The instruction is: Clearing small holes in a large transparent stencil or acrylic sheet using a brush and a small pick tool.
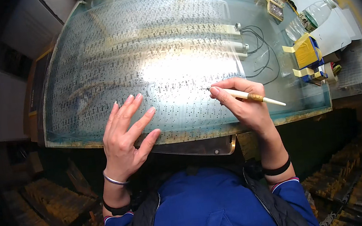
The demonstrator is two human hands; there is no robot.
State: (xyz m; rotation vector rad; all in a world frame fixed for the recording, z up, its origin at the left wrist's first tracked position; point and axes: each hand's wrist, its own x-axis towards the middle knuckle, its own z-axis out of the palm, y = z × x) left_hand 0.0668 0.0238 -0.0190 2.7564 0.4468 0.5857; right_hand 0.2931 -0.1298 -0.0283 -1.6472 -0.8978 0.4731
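Head view, centre: my right hand (243, 102) grips a pen-like tool (249, 96), tip on the dotted sheet (149, 59); left hand (126, 135) spread flat, empty. I should keep it steady.

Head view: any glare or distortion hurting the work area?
Head view: a bright glare patch washes out the dotted pattern on the glass sheet just above the right hand holding the pen tool; the left hand stays sharp; fisheye bends the table edges; corners fall dark.
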